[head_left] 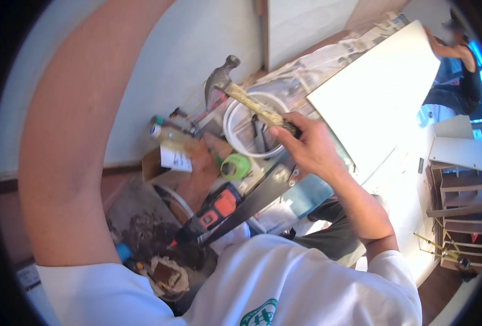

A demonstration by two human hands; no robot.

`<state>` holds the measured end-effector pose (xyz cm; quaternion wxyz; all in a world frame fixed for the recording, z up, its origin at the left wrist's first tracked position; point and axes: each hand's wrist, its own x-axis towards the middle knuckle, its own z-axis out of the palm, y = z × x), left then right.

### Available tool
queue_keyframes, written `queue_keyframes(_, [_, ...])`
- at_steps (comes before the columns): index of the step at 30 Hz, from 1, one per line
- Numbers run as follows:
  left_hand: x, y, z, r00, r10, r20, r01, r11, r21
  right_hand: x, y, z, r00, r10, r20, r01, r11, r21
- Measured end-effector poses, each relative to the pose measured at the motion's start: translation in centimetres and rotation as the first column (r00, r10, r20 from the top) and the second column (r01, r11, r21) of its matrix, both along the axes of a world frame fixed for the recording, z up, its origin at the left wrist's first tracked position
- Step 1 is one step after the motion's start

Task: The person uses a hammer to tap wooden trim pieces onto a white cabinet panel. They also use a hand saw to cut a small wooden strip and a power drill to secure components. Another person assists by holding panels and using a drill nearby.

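Steel claw hammer with a worn yellow handle (247,100): the right hand (312,148) grasps its dark end, head pointing leftward from the grip. Left of that grip I see a round white open-topped bucket (228,130); nearer the body, a red-and-black cordless power tool (211,217). The left hand is out of sight, its hold impossible to tell.

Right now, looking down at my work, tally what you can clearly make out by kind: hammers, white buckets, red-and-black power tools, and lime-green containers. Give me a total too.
Hammer: 1, held in your right hand
White bucket: 1
Red-and-black power tool: 1
Lime-green container: 1
Total: 4
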<state>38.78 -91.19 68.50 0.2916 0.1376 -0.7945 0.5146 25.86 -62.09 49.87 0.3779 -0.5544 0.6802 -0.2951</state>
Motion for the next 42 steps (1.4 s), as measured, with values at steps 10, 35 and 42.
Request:
queue_keyframes(10, [-0.5, 1.2, 1.1, 1.0, 0.007, 0.005, -0.007, 0.992, 0.123, -1.1, -6.1, 3.3, 0.999, -0.035, 0.02, 0.037, 0.99, -0.138])
queue_keyframes(35, [-0.7, 0.4, 0.6, 0.995, 0.1, -0.019, -0.096, 0.982, 0.162, -2.7, -8.8, 5.1, 0.996, -0.084, -0.016, 0.078, 0.97, -0.232])
queue_keyframes(42, [-0.5, 0.1, 0.5, 0.995, 0.096, -0.019, -0.092, 0.984, 0.151, -2.1, -8.9, 5.9, 0.992, -0.117, 0.041, 0.124, 0.964, -0.234])
